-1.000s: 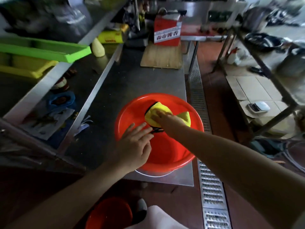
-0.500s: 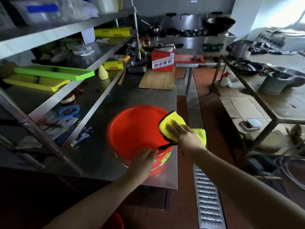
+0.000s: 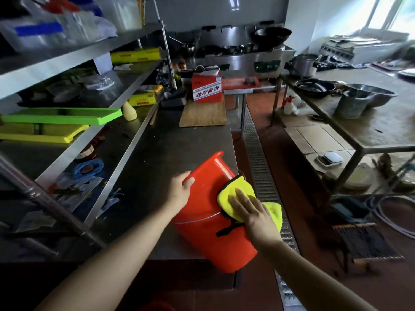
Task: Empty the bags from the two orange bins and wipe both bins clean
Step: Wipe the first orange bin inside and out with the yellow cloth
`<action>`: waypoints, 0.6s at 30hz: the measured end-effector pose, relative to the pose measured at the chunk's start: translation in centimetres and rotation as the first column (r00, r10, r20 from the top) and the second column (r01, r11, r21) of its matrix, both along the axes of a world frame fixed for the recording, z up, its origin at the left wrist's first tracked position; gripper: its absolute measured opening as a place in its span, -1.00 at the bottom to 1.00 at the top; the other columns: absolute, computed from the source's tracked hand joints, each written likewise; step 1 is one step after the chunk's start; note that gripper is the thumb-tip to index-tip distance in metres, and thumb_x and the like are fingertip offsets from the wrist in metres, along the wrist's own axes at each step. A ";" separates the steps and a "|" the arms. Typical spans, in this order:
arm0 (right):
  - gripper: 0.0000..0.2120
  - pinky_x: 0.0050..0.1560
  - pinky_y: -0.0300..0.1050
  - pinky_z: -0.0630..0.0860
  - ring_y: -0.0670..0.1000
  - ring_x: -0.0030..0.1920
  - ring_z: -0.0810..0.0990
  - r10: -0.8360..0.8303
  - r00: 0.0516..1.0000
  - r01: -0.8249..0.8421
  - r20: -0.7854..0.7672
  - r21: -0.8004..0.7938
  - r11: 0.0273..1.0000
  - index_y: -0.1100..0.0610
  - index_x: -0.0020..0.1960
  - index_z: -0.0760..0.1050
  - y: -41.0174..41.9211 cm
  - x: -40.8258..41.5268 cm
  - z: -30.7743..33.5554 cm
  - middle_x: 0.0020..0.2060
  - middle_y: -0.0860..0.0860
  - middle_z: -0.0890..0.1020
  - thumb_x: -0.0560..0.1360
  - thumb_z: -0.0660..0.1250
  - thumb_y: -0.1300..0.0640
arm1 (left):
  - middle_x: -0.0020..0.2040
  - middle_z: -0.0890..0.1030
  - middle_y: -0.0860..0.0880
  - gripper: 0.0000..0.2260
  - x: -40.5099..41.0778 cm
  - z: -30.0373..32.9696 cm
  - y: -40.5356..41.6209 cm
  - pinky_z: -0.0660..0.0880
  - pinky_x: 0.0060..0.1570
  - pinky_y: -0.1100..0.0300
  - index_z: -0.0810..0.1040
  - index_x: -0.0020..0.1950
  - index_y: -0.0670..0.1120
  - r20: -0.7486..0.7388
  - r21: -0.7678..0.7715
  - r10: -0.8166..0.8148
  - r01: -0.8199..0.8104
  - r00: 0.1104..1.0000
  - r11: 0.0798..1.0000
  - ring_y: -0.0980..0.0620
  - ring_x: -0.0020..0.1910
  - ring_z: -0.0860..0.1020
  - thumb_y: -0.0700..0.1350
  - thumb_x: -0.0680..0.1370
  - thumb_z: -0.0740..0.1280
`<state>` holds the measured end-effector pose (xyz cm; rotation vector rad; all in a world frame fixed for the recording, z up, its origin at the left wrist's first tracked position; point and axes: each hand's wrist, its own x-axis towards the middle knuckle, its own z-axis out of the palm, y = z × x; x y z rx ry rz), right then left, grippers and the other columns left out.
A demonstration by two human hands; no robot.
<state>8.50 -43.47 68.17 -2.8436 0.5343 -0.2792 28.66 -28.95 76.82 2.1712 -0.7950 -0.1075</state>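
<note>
We are looking down at an orange bin (image 3: 202, 212) that is lying tipped on its side at the near right corner of the steel counter (image 3: 157, 153), its bottom end pointing away from us and its wider mouth end overhanging the counter's front edge; a thin metal band is running round its wall. Our left hand (image 3: 179, 191) is gripping the bin's upper left side, fingers curled over the edge with the thumb showing on the orange wall; our right hand (image 3: 251, 209) is lying flat with fingers straight and spread, pressing a yellow cloth (image 3: 238, 194) with a dark trim against the bin's outer wall on the right side, part of the cloth hanging out past the hand toward the floor. We are seeing only a reddish sliver at the very bottom edge of the view, too little to say what it is. Farther along the counter a wooden board (image 3: 203, 114) is lying flat, with a red carton (image 3: 206, 88) standing on its far end; on the shelves to the left a green tray (image 3: 62, 115) is resting above a yellow tray (image 3: 45, 133); a metal floor drain grate (image 3: 262, 176) is running along the red floor just beside the counter.
</note>
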 end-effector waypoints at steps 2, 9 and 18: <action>-0.18 0.48 0.03 0.20 0.15 0.54 0.17 0.013 1.000 -0.013 -0.007 -0.009 1.000 -0.17 0.61 -0.04 1.1 0.5 -0.6 0.61 -0.11 -0.08 0.50 0.19 0.32 | 0.33 0.53 -0.20 -0.68 0.7 -1.1 1.3 0.41 0.19 0.26 0.50 0.37 -0.24 -0.102 -0.002 0.046 -0.047 0.994 0.999 -0.14 0.28 0.51 -0.17 0.64 0.26; -0.28 0.43 0.10 0.28 0.20 0.55 0.18 -0.016 0.999 0.015 -0.034 -0.030 0.999 -0.19 0.60 0.06 4.4 2.8 -1.5 0.58 0.11 0.16 0.56 0.21 0.24 | 0.59 -0.28 0.05 -0.25 3.1 -6.7 6.1 0.05 0.46 0.11 -0.09 0.61 0.10 0.074 0.258 -0.308 0.280 0.948 0.925 0.01 0.57 -0.10 0.18 0.57 0.29; -0.18 0.05 0.22 0.54 0.26 0.16 0.54 -0.036 0.995 0.013 -0.092 -0.244 0.970 -0.11 0.50 0.35 6.2 3.3 -0.8 0.22 0.15 0.54 0.28 0.52 0.00 | 0.52 -0.45 0.10 -0.04 5.8 -8.5 8.6 0.25 0.39 0.00 -0.15 0.59 0.13 0.202 0.480 -0.425 0.289 0.882 0.828 -0.03 0.57 -0.05 0.38 0.40 0.34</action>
